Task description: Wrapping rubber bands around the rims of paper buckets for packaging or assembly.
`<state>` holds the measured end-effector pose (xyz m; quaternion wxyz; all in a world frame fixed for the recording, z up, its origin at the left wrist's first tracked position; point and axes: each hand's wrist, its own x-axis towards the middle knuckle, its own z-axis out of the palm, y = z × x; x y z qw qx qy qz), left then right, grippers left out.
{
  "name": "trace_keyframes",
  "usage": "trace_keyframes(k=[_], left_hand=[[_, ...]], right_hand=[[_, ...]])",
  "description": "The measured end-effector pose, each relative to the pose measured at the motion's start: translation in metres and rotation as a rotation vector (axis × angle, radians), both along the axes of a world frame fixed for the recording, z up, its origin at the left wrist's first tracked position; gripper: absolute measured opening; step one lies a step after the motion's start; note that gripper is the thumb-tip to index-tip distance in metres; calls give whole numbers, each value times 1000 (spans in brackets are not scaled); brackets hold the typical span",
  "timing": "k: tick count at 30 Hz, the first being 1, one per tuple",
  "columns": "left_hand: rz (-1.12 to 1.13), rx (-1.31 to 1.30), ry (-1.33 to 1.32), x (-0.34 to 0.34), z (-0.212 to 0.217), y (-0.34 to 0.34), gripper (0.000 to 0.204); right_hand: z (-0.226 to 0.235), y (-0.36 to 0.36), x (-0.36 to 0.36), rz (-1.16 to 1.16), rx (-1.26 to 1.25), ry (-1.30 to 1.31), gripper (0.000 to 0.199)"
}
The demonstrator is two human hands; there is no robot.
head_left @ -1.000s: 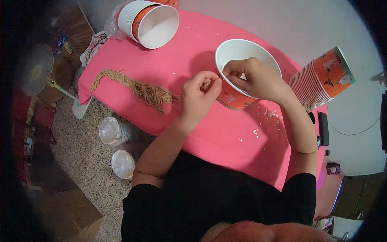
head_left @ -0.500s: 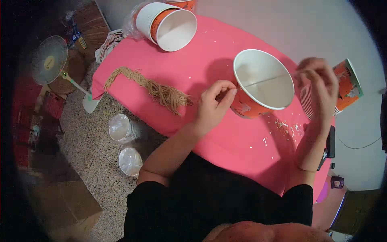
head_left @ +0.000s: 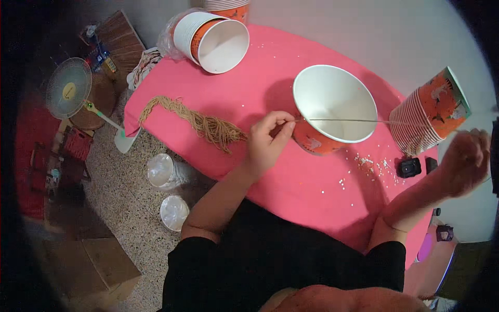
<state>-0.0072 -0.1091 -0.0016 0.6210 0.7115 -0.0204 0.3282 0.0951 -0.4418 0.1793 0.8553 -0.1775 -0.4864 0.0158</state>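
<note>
A large paper bucket (head_left: 335,106), white inside and orange-red with printed figures outside, stands on the pink-covered table. At its near-left rim my left hand (head_left: 267,140) pinches a thin tan string (head_left: 343,120) between thumb and fingertips. The string stretches straight across the bucket's mouth and blurs toward the right. Out past the table's right side is my right hand (head_left: 465,161), curled closed and smeared by motion; the taut string leads toward it, though the exact grip is not clear. A bundle of tan strings (head_left: 208,127) lies left of my left hand.
A stack of similar buckets (head_left: 421,117) lies tilted at the right, near a small black box (head_left: 409,167). Another stack (head_left: 223,47) lies at the back left. Small pale bits (head_left: 371,164) are scattered on the pink cloth (head_left: 291,182). Two plastic-wrapped stacks (head_left: 161,170) and a fan (head_left: 70,88) stand left.
My right hand has swung outward to the right and toward me, away from the bucket's rim. The string now spans the bucket's mouth and beyond. My left hand stays near the rim, still pinching.
</note>
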Motion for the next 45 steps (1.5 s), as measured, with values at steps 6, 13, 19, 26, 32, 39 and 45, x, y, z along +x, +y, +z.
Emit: trace_keyframes(k=[6, 13, 19, 26, 32, 39, 45], left_hand=[[-133, -174, 85, -7, 11, 1, 11], [-556, -523, 104, -15, 8, 20, 17], [-938, -722, 7, -13, 5, 23, 24], [-667, -498, 34, -13, 9, 9, 19], [-410, -213, -145, -9, -5, 14, 12], [-561, -514, -197, -6, 29, 12, 21], [-537, -592, -236, -6, 46, 24, 27]], right_hand=[[1, -7, -28, -262, 69, -115, 34], [-28, 70, -43, -661, -606, -416, 28], [-35, 116, -26, -687, -1230, -747, 22], [-54, 128, -23, -704, -1303, -859, 16], [-54, 132, -29, -571, -1324, -657, 9], [-54, 131, -30, -573, -1347, -619, 8], [-53, 132, -30, -476, -1434, -430, 7]])
